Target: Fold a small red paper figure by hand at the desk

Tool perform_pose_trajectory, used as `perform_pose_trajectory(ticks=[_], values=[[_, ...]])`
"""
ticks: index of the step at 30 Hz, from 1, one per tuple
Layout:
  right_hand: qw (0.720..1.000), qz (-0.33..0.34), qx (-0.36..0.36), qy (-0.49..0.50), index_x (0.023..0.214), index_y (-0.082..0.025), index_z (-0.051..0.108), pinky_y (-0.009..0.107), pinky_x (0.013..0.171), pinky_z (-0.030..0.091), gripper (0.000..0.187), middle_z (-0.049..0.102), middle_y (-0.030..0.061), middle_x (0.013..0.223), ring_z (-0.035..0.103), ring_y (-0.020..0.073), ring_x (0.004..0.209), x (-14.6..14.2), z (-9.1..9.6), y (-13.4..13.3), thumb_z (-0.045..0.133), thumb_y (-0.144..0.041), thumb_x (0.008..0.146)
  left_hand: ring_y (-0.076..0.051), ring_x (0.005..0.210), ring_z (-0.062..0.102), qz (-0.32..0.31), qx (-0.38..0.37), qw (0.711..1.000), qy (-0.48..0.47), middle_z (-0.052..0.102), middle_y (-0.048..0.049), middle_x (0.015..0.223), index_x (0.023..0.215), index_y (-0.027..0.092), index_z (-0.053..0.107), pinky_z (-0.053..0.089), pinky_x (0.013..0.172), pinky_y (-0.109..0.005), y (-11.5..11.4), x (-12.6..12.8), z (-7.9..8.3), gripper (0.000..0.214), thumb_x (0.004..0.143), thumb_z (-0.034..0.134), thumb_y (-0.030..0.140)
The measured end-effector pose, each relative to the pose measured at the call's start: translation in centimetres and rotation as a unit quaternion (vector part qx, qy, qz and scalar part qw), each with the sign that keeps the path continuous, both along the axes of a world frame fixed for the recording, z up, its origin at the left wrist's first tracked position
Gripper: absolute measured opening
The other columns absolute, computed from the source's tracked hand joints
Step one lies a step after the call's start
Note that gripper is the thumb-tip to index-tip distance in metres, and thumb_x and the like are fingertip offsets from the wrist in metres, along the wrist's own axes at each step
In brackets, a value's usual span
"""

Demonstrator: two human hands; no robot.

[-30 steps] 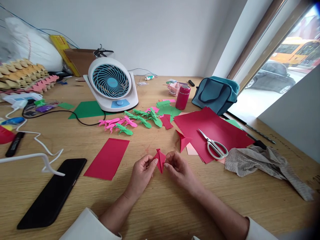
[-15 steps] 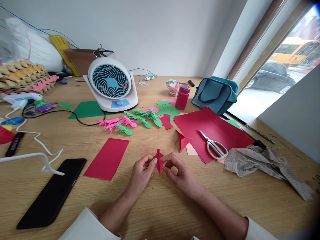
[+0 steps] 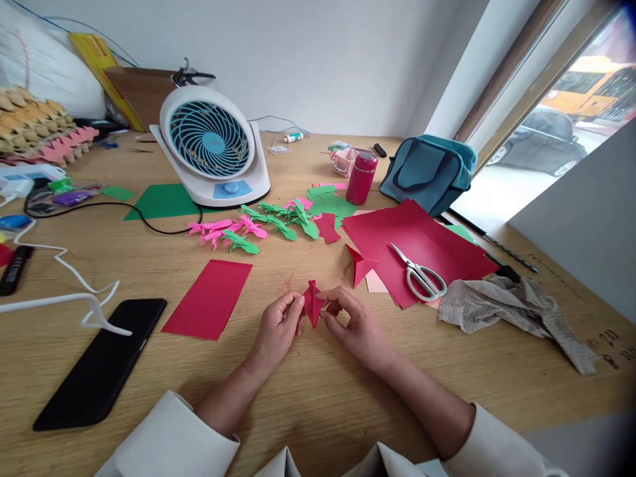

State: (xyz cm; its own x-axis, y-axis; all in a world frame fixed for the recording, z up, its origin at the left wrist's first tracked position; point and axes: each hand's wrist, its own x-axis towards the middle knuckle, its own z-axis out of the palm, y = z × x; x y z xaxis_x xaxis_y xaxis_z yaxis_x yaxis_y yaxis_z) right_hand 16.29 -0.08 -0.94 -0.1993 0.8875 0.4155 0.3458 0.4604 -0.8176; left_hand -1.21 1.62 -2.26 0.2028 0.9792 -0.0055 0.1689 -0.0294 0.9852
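Note:
A small piece of folded red paper (image 3: 312, 306), pointed at its lower end and narrow at the top, is held just above the wooden table between my two hands. My left hand (image 3: 281, 322) pinches its left edge between thumb and fingers. On the other side, my right hand (image 3: 355, 324) has its fingertips closed on the right edge. Beyond my right hand lies another folded red paper piece (image 3: 360, 265), next to a stack of red sheets (image 3: 392, 228). White-handled scissors (image 3: 422, 279) rest on that stack. A red paper rectangle (image 3: 209, 299) lies left of my left hand.
Several green and pink folded paper figures (image 3: 285, 222) lie ahead, in front of a white fan (image 3: 209, 136). A red flask (image 3: 362, 179) and teal bag (image 3: 427, 173) stand behind the sheets. A black phone (image 3: 102, 364) is at left, a crumpled cloth (image 3: 497, 305) at right.
The whole view has shifted slightly, so the table's things sit higher in the picture. Both hands keep hold of the folded red paper; my left thumb sits a little nearer its edge.

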Motion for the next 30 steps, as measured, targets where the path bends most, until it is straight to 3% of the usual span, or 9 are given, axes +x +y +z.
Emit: perform_pose_trajectory(ticks=[5,12,21,30], values=[[1.000,-0.003,0.004,-0.006,0.109,-0.020,0.061,0.027,0.072,0.049,0.028,0.056,-0.0007,0.081,0.058,0.0130,0.072,0.1,0.0,0.0,0.057,-0.007,0.085,-0.011,0.052,0.044,0.003,0.002,1.000,-0.012,0.045,0.0050,0.056,0.070,0.020,0.047,0.037,0.052,-0.023,-0.1,0.1,0.1,0.036,0.097,0.043,0.044],[1.000,0.004,0.002,0.003,0.105,-0.020,0.062,0.028,0.070,0.048,0.023,0.060,0.0006,0.084,0.058,0.0134,0.073,0.3,-0.1,0.3,0.057,-0.008,0.086,-0.011,0.052,0.043,-0.012,-0.004,1.000,-0.016,0.045,0.0053,0.056,0.076,0.020,0.052,0.038,0.053,-0.023,-0.2,0.2,0.6,0.026,0.095,0.042,0.035],[0.999,-0.004,0.041,-0.010,0.101,-0.021,0.061,0.029,0.071,0.050,0.018,0.061,0.0016,0.084,0.059,0.0148,0.075,0.4,-0.2,0.5,0.057,-0.010,0.088,-0.011,0.055,0.044,-0.028,-0.026,0.998,-0.048,0.050,0.0044,0.064,0.089,0.018,0.056,0.040,0.052,-0.021,-0.4,0.3,1.3,0.020,0.092,0.047,0.035],[0.996,-0.018,0.076,-0.035,0.101,-0.021,0.060,0.030,0.070,0.050,0.010,0.062,0.0030,0.083,0.059,0.0159,0.076,0.6,-0.6,0.8,0.055,-0.017,0.093,-0.011,0.061,0.050,-0.044,-0.023,0.997,-0.060,0.056,0.0010,0.074,0.100,0.017,0.060,0.045,0.052,-0.020,-0.4,0.3,1.2,0.026,0.093,0.046,0.038]])
